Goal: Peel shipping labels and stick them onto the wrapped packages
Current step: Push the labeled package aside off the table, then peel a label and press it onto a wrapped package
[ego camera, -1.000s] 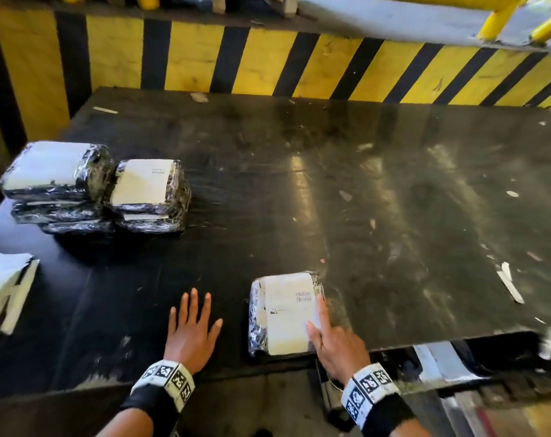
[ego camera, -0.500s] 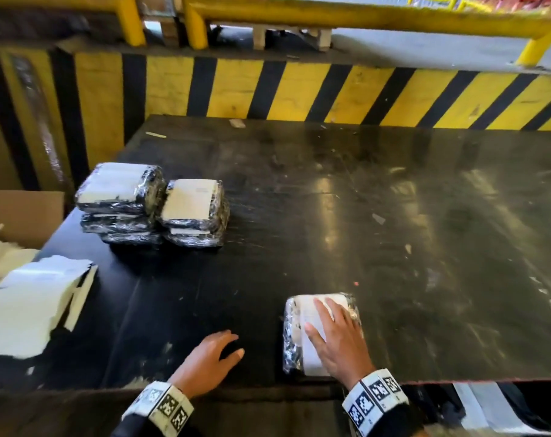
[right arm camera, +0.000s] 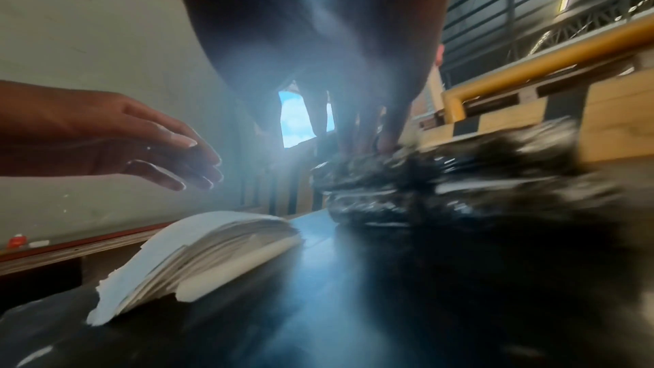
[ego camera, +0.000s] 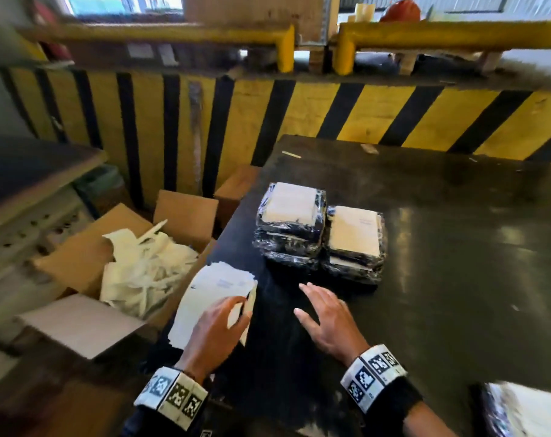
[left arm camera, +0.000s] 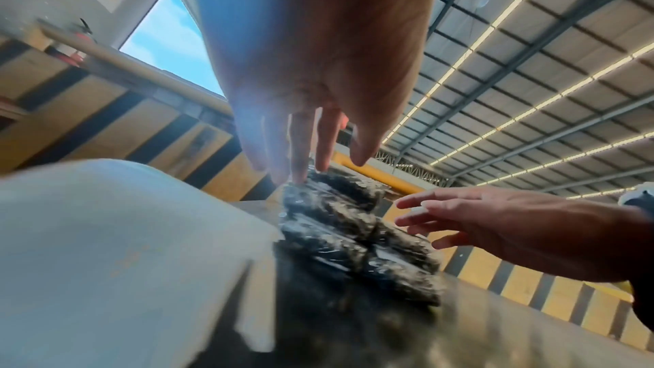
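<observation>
White, faintly printed: stack of labels [ego camera: 215,298] at the table edge. Glossy black: table [ego camera: 457,279], streaked with pale reflections. Shiny black film with off-white panels on top: wrapped packages [ego camera: 318,234] in two piles. Brown: cardboard box [ego camera: 88,257], filled with cream-white paper scraps [ego camera: 141,272]. Yellow with black diagonal and upright stripes: wall [ego camera: 378,111] behind the table. Plain yellow: rails [ego camera: 441,36] above it. Black-and-white square marker patterns: wristbands [ego camera: 373,375].
</observation>
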The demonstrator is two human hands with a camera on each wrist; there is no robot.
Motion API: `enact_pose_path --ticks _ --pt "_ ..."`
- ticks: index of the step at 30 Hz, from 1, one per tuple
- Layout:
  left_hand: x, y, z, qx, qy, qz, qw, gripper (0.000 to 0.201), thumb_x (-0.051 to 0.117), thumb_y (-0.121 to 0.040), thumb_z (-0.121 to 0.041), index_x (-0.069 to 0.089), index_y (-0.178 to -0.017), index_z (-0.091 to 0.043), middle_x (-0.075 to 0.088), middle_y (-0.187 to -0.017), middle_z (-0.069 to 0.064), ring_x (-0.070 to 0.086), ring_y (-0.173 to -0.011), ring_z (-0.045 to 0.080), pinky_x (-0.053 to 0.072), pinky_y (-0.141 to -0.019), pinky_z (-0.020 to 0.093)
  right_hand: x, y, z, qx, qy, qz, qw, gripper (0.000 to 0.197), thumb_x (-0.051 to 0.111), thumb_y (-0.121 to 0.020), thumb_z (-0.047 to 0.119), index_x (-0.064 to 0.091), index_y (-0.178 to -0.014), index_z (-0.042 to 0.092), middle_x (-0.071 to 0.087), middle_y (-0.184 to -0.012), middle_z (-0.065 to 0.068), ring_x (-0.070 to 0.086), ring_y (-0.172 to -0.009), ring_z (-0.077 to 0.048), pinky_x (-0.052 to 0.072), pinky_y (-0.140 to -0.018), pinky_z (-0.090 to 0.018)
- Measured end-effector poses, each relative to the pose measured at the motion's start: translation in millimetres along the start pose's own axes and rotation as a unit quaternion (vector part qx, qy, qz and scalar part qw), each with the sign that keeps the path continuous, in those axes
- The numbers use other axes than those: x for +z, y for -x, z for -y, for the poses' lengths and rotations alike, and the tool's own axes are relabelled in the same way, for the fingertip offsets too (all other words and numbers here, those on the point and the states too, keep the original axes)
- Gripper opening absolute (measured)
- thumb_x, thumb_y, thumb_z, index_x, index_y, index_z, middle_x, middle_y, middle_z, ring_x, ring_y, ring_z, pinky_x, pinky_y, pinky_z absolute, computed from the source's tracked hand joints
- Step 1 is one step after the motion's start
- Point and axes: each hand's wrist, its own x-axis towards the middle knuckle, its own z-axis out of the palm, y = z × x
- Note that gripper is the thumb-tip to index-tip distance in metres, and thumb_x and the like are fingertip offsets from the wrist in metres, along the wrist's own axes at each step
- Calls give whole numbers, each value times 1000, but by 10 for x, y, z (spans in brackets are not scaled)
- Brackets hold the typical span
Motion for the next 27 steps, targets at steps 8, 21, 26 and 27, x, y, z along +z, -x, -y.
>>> enact_pose_path --ticks 8,21,26,27 --pt "-472 -517 1173 -38 -28 -40 998 56 46 -78 -55 65 -109 -12 66 -107 3 61 -101 24 48 -87 34 674 -868 798 4 20 52 998 93 2 -65 64 31 -144 23 28 -154 2 22 -141 -11 20 -111 -28" --pt "-458 -845 1587 -54 139 22 989 20 76 -78 -24 58 -74 -15 55 -60 0 43 -54 9 36 -51 19 996 -1044 960 43 75 79 993 87 2 -71 56 36 -141 19 35 -148 1 37 -129 -22 30 -104 -33" --pt "-590 -917 1614 -51 240 33 969 14 74 -80 -17 60 -78 -13 63 -65 0 60 -60 2 49 -54 17 1023 -1058 912 44 82 80 992 85 5 -72 57 36 -142 19 33 -150 2 36 -130 -21 30 -105 -33" --pt "-643 -938 1611 -55 274 37 960 13 73 -81 -18 61 -82 -11 68 -72 5 67 -68 8 56 -60 27 1007 -1058 915 42 77 80 993 85 6 -72 58 37 -141 20 33 -149 3 36 -129 -21 30 -105 -33"
